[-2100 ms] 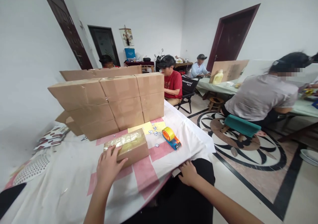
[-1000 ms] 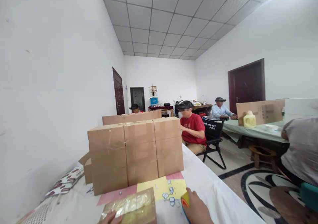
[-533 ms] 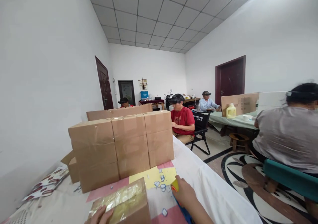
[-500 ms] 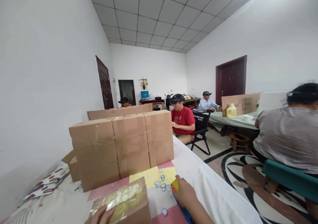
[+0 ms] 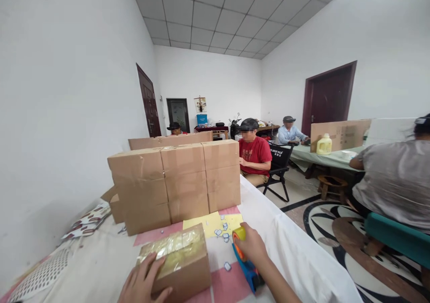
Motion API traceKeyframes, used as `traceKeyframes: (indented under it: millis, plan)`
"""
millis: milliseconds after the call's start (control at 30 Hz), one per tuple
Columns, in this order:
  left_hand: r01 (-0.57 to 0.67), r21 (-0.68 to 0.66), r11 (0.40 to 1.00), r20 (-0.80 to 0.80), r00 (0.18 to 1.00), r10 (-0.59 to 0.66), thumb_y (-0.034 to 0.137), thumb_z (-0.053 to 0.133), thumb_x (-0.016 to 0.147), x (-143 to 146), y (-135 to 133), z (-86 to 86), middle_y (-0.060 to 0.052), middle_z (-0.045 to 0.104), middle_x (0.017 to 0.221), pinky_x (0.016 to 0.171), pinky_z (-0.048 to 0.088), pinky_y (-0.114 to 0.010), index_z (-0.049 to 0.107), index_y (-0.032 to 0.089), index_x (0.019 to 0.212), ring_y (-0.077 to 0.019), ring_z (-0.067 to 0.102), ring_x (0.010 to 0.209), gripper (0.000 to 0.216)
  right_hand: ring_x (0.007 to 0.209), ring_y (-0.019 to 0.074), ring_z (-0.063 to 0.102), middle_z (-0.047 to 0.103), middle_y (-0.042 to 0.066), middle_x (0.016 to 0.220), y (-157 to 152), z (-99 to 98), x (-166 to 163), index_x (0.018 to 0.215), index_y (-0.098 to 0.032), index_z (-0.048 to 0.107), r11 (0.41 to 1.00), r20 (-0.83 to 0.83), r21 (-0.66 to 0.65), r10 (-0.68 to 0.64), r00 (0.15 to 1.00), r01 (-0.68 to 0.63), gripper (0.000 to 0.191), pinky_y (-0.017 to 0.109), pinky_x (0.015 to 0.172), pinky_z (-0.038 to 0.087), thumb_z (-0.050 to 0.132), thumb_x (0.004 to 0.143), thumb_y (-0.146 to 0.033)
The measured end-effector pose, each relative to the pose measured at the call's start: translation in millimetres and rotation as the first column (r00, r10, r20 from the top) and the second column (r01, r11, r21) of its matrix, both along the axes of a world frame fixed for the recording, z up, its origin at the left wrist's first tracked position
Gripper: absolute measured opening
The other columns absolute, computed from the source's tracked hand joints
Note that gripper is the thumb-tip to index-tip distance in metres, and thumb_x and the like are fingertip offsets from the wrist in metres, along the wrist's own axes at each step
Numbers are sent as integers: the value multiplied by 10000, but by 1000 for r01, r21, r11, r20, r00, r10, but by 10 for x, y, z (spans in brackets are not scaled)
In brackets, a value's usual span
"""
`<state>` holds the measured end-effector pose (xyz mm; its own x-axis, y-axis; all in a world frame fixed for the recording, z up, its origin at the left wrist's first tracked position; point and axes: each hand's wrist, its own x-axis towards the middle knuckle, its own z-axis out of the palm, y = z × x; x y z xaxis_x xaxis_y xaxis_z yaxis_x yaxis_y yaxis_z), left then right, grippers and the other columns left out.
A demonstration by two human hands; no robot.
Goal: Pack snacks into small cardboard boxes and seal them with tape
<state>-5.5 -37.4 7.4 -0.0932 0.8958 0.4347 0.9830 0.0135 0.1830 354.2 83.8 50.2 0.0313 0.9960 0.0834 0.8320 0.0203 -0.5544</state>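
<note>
A small cardboard box (image 5: 179, 262) with clear tape across its top lies on the cloth-covered table (image 5: 292, 258) in front of me. My left hand (image 5: 143, 283) rests on its near left corner, fingers spread over the edge. To the right, my right hand (image 5: 250, 245) is closed round an orange and blue tape dispenser (image 5: 247, 267) that rests on the table. A yellow sheet (image 5: 210, 222) with small white scraps lies just beyond them.
A wall of sealed cardboard boxes (image 5: 174, 182) stands stacked at the back of the table. A person in a red shirt (image 5: 253, 155) sits beyond it; others work further back. At the right a person in grey (image 5: 396, 182) sits on a teal stool (image 5: 396, 240).
My right hand came up from the table edge and took hold of the tape dispenser. The view swung up to the room, then tilted slightly down. My left hand stays on the box.
</note>
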Motion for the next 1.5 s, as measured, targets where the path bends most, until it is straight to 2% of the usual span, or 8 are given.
traceKeyframes:
  millis: [167, 500, 633, 900, 1067, 1233, 1367, 1500]
  plan:
    - [-29, 65, 997, 33, 999, 27, 365, 689, 748, 149, -70, 126, -76, 626, 1397, 1085, 464, -493, 707, 261, 1233, -323, 591, 1253, 496, 1066, 315, 713, 735, 167, 1161, -25, 47, -14, 1381, -146, 554, 1000, -10, 9, 2, 1000, -2, 534, 318, 770, 467, 582, 882, -334]
    - [-36, 71, 997, 74, 997, 31, 260, 753, 720, 314, -178, 343, -67, 608, 1376, 1083, 452, -499, 669, 262, 1213, -319, 572, 1246, 500, 986, 308, 722, 736, 182, 1062, 151, -180, -45, 1342, -119, 512, 999, -51, -34, 7, 999, -9, 515, 306, 723, 459, 566, 922, -411]
    - [-24, 87, 996, 67, 998, 18, 256, 750, 739, 321, -189, 358, -77, 604, 1370, 1089, 443, -513, 657, 257, 1213, -321, 573, 1243, 484, 889, 291, 725, 730, 159, 966, 145, -177, -74, 1322, -114, 460, 999, -104, -47, -21, 994, 16, 556, 303, 695, 468, 564, 917, -481]
    - [-31, 94, 995, 62, 998, 25, 253, 752, 731, 298, -162, 315, -65, 603, 1366, 1050, 463, -493, 654, 274, 1208, -323, 568, 1219, 488, 890, 316, 720, 721, 163, 949, 117, -187, -13, 1290, -121, 459, 993, -128, -108, -56, 990, 42, 660, 328, 712, 481, 554, 877, -627]
    - [-24, 81, 996, 38, 999, 21, 244, 740, 722, 287, -154, 321, -61, 612, 1360, 1062, 459, -485, 663, 276, 1205, -318, 568, 1231, 491, 884, 304, 723, 725, 162, 930, 130, -234, 4, 1269, -101, 489, 994, -177, -105, -60, 982, 42, 616, 314, 710, 482, 564, 890, -581]
    - [-33, 66, 997, 43, 999, 30, 270, 721, 743, 295, -161, 313, -67, 612, 1369, 1050, 468, -486, 668, 277, 1217, -322, 577, 1218, 477, 849, 285, 729, 741, 162, 914, 87, -222, -48, 1192, -92, 568, 999, -197, -47, -19, 980, 10, 481, 299, 669, 471, 524, 932, -494]
    - [-18, 46, 999, 22, 1000, 17, 324, 703, 776, 242, -155, 317, -81, 603, 1392, 1073, 459, -495, 666, 270, 1235, -318, 578, 1228, 463, 826, 282, 734, 747, 146, 863, 64, -165, -77, 1152, -106, 605, 1000, -198, -17, -19, 980, 16, 467, 299, 660, 476, 502, 941, -510]
    - [60, 66, 996, -15, 998, -59, 451, 663, 827, 266, -195, 431, -113, 622, 1370, 1178, 307, -631, 665, 240, 1219, -349, 555, 1293, 445, 843, 274, 739, 750, 144, 914, 8, -35, -52, 1186, -116, 599, 999, -329, 26, -23, 944, 34, 512, 297, 677, 514, 564, 898, -538]
